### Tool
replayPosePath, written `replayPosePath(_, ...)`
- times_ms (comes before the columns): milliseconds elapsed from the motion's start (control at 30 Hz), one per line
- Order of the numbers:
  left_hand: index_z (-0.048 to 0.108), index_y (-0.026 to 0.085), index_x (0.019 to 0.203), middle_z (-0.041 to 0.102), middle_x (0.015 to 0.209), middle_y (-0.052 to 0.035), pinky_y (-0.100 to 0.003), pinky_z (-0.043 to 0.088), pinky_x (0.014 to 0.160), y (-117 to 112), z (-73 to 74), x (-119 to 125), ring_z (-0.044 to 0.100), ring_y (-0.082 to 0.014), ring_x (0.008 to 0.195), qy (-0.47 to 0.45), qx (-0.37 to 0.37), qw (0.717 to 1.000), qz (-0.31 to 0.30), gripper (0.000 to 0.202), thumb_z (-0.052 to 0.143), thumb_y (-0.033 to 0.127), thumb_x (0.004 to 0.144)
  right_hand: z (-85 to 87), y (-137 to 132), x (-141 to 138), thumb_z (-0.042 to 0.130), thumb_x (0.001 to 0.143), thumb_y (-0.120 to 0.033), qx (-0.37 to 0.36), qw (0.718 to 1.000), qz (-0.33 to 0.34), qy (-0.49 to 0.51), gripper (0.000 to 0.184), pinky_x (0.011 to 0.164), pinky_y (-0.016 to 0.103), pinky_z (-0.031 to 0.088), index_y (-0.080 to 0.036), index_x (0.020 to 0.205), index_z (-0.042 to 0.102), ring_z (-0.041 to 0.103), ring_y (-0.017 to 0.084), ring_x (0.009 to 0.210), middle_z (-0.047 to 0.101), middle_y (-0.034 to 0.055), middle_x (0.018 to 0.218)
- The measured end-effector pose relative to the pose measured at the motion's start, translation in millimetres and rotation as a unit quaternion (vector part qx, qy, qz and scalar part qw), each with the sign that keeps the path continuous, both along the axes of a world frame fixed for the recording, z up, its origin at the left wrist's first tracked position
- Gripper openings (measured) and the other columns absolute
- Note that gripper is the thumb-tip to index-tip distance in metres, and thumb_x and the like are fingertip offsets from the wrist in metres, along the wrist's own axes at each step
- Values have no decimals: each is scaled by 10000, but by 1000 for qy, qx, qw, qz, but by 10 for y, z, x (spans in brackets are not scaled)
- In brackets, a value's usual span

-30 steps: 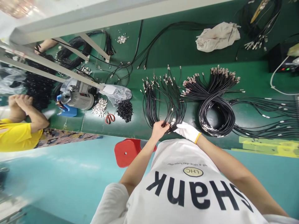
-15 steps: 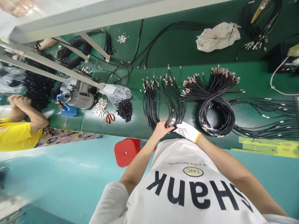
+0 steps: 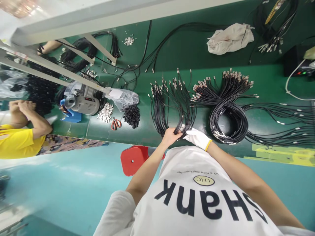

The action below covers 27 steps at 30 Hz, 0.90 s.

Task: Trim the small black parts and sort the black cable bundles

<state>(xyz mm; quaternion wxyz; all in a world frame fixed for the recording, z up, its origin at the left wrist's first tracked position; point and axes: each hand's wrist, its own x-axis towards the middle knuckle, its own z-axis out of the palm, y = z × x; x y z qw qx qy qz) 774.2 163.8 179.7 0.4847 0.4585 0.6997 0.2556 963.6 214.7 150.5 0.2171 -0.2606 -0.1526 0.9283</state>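
My bare left hand (image 3: 169, 136) is closed on a few black cables at the near end of a loose bundle of black cables (image 3: 172, 105) with metal connector tips, lying on the green bench (image 3: 147, 131). My right hand (image 3: 198, 137), in a white glove with a yellow cuff, rests right beside it with its fingers pinched on the same cable ends. A thicker coiled bundle of cables (image 3: 227, 111) lies just to the right of my hands.
Red-handled scissors (image 3: 115, 124), a pile of small black parts (image 3: 132, 115), metal terminals (image 3: 105, 113) and a grey motor unit (image 3: 82, 101) sit to the left. A white cloth (image 3: 230, 37) lies far back. A red stool (image 3: 134, 159) stands below. A person in yellow (image 3: 17, 142) works at left.
My left hand has shifted its fingers slightly on the cables; otherwise the hands and bundles stay where they were.
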Motion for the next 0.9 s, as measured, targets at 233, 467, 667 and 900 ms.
replayPosePath(233,663,140,739,622,735,-8,-245,438,668,-34,144,-84,570,-142,714,-19,5,1000,10,258,704,392,775,-22,-20,7,661,839,-242,43,997,21,-63,452,1013,420,545,-242,1289,626,693,231,1110,736,66,1210)
replayPosePath(467,588,162,753,507,589,39,-209,317,496,109,733,-481,440,-87,519,-52,-3,998,23,300,680,440,823,54,64,207,703,844,-390,109,964,124,-208,399,1061,432,495,-241,1213,689,683,254,1139,745,88,1183)
replayPosePath(667,635,163,880,388,572,65,-214,243,486,198,1608,-892,323,-70,498,-35,122,981,149,307,640,470,899,474,400,390,739,844,-536,176,930,192,-258,386,1096,396,462,-226,1072,755,639,297,1224,748,114,1193)
replayPosePath(900,707,165,873,631,713,-19,-252,427,631,-130,1380,-244,562,-141,659,-46,-3,983,-178,471,444,536,996,545,799,-372,329,873,-878,1,991,112,-70,855,893,473,608,-152,1243,589,698,273,1072,685,210,1233)
